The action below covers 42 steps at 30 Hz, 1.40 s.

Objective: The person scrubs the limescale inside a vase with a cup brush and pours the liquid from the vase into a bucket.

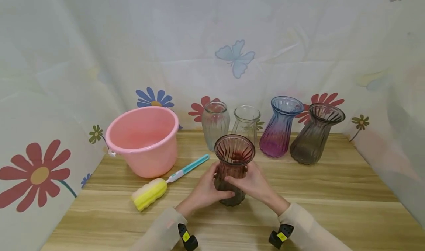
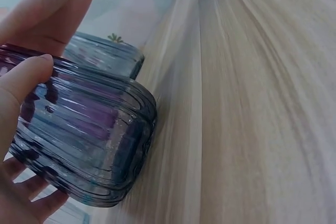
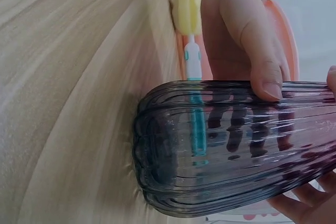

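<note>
A ribbed glass vase (image 1: pixel 233 170), reddish at the flared mouth and smoky grey below, stands nearly upright between both hands near the middle of the table. My left hand (image 1: pixel 206 191) grips its left side, thumb across the front of the lower body. From the right, my right hand (image 1: pixel 257 184) holds it a little higher, thumb also on the front. Fingers of both hands wrap behind the glass and show through it. In the left wrist view the vase's base (image 2: pixel 139 145) is right at the wooden tabletop; the right wrist view shows the vase body (image 3: pixel 226 145) side-on.
A pink bucket (image 1: pixel 142 147) stands at the left. A yellow sponge brush (image 1: pixel 151 194) with a teal-and-white handle lies before it. Behind stand two clear vases (image 1: pixel 216 125) (image 1: pixel 246 124), a blue-purple vase (image 1: pixel 279 129) and a grey vase (image 1: pixel 310 140). Floral cloth (image 1: pixel 186 70) encloses the table.
</note>
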Each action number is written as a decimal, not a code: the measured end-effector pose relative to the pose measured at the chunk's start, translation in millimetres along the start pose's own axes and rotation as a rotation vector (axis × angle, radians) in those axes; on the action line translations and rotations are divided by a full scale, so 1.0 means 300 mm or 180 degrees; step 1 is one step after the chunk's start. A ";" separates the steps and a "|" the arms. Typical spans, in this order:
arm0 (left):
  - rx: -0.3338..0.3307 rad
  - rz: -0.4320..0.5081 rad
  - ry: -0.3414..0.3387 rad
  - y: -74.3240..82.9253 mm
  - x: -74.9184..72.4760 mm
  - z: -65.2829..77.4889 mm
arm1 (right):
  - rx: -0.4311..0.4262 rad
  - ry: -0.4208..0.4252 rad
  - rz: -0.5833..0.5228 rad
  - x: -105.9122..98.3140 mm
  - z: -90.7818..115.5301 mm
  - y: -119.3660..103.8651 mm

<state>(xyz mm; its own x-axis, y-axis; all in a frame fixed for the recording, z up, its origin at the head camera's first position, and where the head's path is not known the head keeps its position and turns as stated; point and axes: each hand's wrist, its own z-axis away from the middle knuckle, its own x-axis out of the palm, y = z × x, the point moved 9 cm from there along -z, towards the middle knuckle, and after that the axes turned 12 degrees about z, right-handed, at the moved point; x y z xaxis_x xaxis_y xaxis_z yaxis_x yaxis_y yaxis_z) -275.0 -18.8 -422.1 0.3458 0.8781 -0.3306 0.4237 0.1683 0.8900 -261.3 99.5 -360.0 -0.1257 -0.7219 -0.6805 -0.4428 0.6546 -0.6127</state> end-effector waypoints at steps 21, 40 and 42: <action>-0.0904 -0.1582 -0.0138 -0.107 -0.240 -0.147 | -0.0042 -0.1401 -0.0288 0.065 0.062 0.113; -0.1137 -0.2315 0.0200 -0.258 -0.242 -0.229 | -0.0081 -0.1464 -0.0349 0.106 0.078 0.140; -0.1123 -0.2230 0.0137 -0.241 -0.239 -0.233 | -0.0060 -0.1459 -0.0356 0.105 0.077 0.144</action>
<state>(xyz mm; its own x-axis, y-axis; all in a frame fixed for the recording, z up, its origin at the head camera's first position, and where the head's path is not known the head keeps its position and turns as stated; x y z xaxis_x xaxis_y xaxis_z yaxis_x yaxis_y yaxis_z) -388.8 -62.5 -440.7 0.0606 0.5302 -0.8457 0.2375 0.8153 0.5281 -263.8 110.1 -417.2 0.3267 -0.6115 -0.7207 -0.4479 0.5713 -0.6878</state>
